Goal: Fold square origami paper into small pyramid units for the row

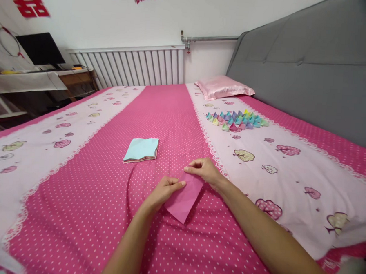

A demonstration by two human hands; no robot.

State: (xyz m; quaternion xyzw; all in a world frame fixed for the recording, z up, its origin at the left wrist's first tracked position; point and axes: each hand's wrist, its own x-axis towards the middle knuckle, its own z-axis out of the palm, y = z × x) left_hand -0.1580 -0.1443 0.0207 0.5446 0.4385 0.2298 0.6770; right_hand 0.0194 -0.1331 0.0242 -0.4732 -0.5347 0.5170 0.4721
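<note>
Now left hand (163,192) and right hand (203,170) each pinch the pink paper (184,200) lying between them.

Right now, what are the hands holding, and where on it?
A pink paper on the bedspread: the left hand pinches its left edge, the right hand its top corner.

Taken from a head-worn camera, facing forward and down along the bed (89,214) toward the radiator (134,67). Set close above the left hand (163,191) and right hand (204,171); headboard (312,66) along the right edge.
</note>
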